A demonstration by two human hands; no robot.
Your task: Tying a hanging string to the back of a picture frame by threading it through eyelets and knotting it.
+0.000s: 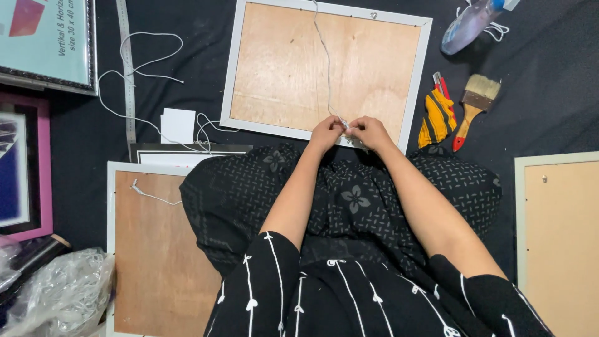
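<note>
Hands: left hand (326, 132) and right hand (370, 132) meet at the near edge of the white picture frame (324, 72), fingertips pinched together on a thin white hanging cord (324, 59); both are closed around it, knuckles almost touching.
Cord: it runs from the pinch straight up across the plywood backing to the far edge of the frame, lying slack on the board.
Frame: face down on the black cloth (543, 106), just beyond the person's knees, centre of the scene.
Progress: the backing board is already seated in the frame and the cord looks fixed at the far edge; the near end, by my reading, is being tied or fastened and is not yet finished. Whether a knot exists under the fingers cannot be told.
Right side: a paintbrush (474, 106) with a red handle, a folded orange striped cloth (437, 115) and a clear spray bottle (468, 25) at the far right.
Left side: a second face-down frame (156, 249) near left with a short cord already on it, loose white string (140, 59) and a metal ruler (128, 68) further off.
Far left: a pink-edged framed picture (25, 168).
</note>
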